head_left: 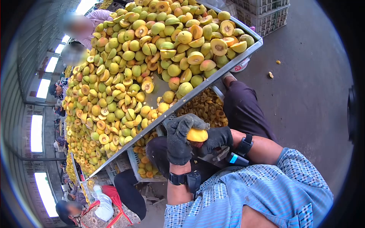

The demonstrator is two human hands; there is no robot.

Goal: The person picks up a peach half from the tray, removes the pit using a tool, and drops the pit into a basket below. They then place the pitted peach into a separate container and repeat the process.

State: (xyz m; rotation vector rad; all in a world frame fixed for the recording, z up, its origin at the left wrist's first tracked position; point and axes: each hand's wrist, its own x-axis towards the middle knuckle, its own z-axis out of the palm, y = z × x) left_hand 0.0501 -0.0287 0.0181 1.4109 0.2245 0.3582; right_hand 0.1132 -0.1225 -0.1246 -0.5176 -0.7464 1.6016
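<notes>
A dark glove covers my left hand (181, 138), its fingers wrapped round a yellow fruit piece (197, 135) above my lap. Close beside it, my right hand (217, 140), gloved too, is curled at the fruit's lower side; what its fingers hold, if anything, is hidden. A dark reddish patch shows under the yellow flesh, between the hands. Beyond them, a metal-edged table (213, 78) bears a large heap of green and yellow fruits (133, 68), many split or halved.
Under the table edge stand a container of fruit scraps (207, 108) and a crate of yellow fruit (146, 167). Stacked crates (262, 17) are at the top right. A person in a red apron (108, 207) sits at lower left; other people line the far side.
</notes>
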